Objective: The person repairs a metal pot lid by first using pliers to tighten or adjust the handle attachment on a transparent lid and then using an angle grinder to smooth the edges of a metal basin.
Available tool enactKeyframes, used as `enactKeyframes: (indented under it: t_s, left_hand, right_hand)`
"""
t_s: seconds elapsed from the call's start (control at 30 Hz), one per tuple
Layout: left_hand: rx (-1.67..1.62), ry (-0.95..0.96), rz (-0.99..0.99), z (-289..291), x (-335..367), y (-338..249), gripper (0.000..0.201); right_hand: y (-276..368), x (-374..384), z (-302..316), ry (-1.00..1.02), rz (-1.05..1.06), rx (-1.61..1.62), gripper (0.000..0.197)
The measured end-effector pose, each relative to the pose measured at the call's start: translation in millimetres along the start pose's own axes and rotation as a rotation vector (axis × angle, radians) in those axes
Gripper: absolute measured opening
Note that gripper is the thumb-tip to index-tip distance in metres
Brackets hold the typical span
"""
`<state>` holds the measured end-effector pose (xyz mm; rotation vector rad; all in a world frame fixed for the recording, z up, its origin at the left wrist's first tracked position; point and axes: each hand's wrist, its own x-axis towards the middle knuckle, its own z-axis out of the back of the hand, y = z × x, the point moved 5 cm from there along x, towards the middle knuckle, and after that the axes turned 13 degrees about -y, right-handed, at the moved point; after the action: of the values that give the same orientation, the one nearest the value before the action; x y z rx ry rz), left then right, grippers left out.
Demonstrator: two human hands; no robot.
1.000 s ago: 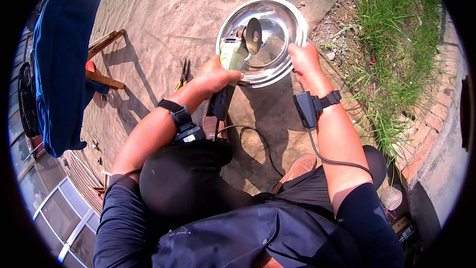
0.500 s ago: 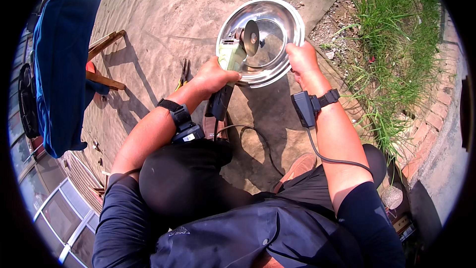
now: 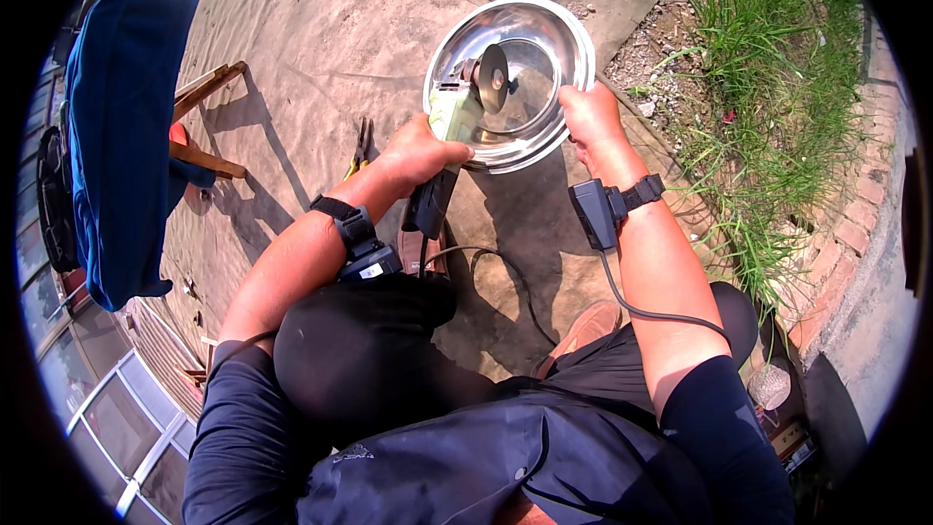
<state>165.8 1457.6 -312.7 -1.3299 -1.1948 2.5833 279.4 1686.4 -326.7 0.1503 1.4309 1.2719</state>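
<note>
My left hand (image 3: 420, 150) is closed around a pale-green and black angle grinder (image 3: 455, 113), its thumb lying across the body near the basin's lower rim. The grinder's dark cutting disc (image 3: 493, 80) stands on edge over the inside of a shiny round metal basin (image 3: 581, 51). Whether the disc touches the metal I cannot tell. My right hand (image 3: 595, 122) grips the basin's right rim, thumb on the inner side and fingers beneath. The basin is held up in front of my knees. A black power cord (image 3: 515, 277) runs from the grinder down past my shoes.
Yellow-handled pliers (image 3: 361, 146) lie on the brown ground sheet (image 3: 321, 19), left of my left hand. Farther left, a blue cloth (image 3: 131, 136) hangs over something with wooden legs (image 3: 219, 163). Grass (image 3: 768, 87) and a brick edging (image 3: 841, 243) border the right side.
Almost nothing differs. The basin and grinder have shifted very slightly, with both hands keeping the same holds.
</note>
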Motion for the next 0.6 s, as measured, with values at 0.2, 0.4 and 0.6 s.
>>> enactKeyframes:
  t_s: [0.2, 0.4, 0.6]
  left_hand:
    - [-0.027, -0.003, -0.007, -1.2, 2.2, 3.5, 0.052]
    - [-0.017, -0.013, 0.0, -0.6, 1.5, 2.9, 0.052]
    - [-0.024, 0.001, 0.003, -1.2, 2.7, 1.8, 0.051]
  right_hand:
    - [-10.1, 11.1, -4.8, 0.011, 0.058, 0.079, 0.021]
    - [-14.1, 14.4, -5.5, 0.011, 0.054, 0.07, 0.022]
    - [-17.7, 18.0, -6.7, 0.001, 0.066, 0.065, 0.022]
